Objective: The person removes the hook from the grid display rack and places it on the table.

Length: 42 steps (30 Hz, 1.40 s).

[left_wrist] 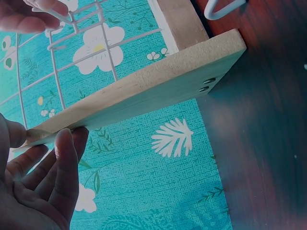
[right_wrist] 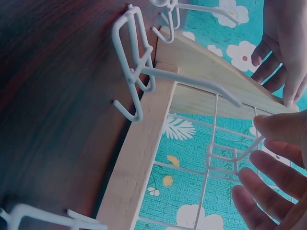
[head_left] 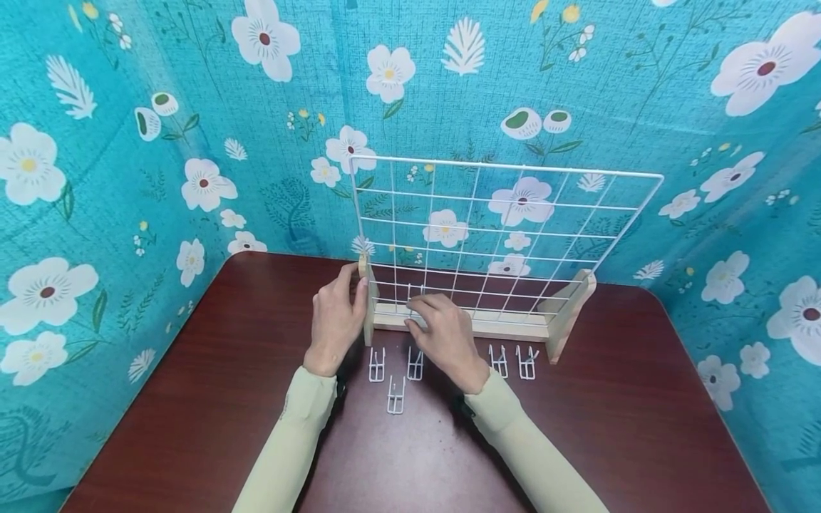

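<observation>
A white wire grid panel [head_left: 507, 166] stands upright in a wooden stand, whose left end board [head_left: 368, 306] is gripped near its top by my left hand [head_left: 336, 320]. In the left wrist view, the thumb and fingers lie on either side of the board's edge. My right hand [head_left: 445, 340] is at the lower left of the grid. Between its thumb and index finger it pinches the prong of a white wire hook [right_wrist: 235, 160]. The hook's frame lies against the grid wires in the right wrist view.
Several more white hooks lie on the dark red table before the stand: one hook [head_left: 395, 397] nearest me, others by the base, including a hook [head_left: 527, 363] at the right. The right end board [head_left: 571, 313] stands beyond them. A floral turquoise cloth [head_left: 288, 142] hangs behind.
</observation>
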Each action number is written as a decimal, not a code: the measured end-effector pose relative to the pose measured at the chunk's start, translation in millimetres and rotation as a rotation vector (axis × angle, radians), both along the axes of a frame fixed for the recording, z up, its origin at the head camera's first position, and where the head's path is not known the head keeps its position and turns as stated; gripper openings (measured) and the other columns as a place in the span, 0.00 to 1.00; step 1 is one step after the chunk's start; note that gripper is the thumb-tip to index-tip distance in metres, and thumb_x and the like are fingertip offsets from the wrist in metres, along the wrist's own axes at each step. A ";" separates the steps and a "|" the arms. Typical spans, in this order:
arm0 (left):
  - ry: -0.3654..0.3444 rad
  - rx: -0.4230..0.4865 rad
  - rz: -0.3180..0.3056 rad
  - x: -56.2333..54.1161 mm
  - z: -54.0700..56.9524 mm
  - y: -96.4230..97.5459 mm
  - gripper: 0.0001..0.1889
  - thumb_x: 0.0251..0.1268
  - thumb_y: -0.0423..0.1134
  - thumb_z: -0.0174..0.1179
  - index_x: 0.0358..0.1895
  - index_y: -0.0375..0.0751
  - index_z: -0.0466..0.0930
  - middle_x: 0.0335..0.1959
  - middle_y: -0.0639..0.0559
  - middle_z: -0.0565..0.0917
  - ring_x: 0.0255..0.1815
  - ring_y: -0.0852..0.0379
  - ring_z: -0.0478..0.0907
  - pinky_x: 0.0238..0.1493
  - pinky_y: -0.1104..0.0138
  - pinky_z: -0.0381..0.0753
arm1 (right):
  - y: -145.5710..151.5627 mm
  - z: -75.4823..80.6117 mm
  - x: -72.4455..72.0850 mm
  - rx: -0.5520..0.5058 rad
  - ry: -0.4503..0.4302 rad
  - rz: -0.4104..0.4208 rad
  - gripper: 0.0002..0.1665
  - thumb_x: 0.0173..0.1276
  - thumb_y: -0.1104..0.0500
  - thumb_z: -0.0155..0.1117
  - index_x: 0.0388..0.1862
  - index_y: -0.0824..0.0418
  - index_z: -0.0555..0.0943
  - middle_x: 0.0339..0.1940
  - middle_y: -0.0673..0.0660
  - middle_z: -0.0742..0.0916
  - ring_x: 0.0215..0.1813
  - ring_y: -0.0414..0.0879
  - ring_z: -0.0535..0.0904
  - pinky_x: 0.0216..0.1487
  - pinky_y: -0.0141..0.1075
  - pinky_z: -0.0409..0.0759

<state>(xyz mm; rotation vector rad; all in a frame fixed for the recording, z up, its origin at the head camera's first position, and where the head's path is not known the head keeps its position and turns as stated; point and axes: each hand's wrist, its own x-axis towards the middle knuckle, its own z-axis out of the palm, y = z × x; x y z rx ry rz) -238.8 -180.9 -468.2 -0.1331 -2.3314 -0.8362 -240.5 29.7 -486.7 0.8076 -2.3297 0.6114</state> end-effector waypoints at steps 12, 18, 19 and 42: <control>-0.008 0.006 -0.003 0.2 0.8 1.1 0.15 0.80 0.44 0.56 0.61 0.43 0.81 0.39 0.43 0.92 0.38 0.43 0.90 0.40 0.48 0.86 | -0.9 -2.6 -1.5 -0.015 0.042 0.012 0.09 0.58 0.66 0.77 0.35 0.54 0.92 0.43 0.50 0.93 0.43 0.47 0.90 0.39 0.41 0.89; 0.009 0.004 -0.005 0.5 0.3 0.5 0.15 0.81 0.44 0.55 0.60 0.43 0.81 0.38 0.43 0.91 0.37 0.43 0.90 0.39 0.48 0.86 | -1.0 -2.6 -1.3 -0.018 0.034 0.017 0.08 0.60 0.66 0.77 0.35 0.54 0.92 0.42 0.50 0.93 0.43 0.47 0.90 0.40 0.41 0.89; 0.009 0.003 -0.006 0.6 0.4 0.6 0.15 0.81 0.44 0.55 0.61 0.43 0.81 0.38 0.43 0.91 0.36 0.44 0.90 0.38 0.48 0.86 | -0.9 -1.9 -1.0 -0.019 0.032 0.017 0.07 0.61 0.66 0.76 0.36 0.54 0.92 0.42 0.50 0.93 0.43 0.47 0.90 0.40 0.40 0.89; 0.016 0.006 -0.007 1.0 0.2 1.4 0.16 0.80 0.45 0.56 0.61 0.42 0.81 0.38 0.43 0.91 0.36 0.44 0.90 0.38 0.48 0.86 | 1.4 5.4 1.7 -0.071 0.068 0.031 0.08 0.62 0.66 0.75 0.38 0.56 0.92 0.36 0.52 0.94 0.39 0.47 0.90 0.34 0.38 0.87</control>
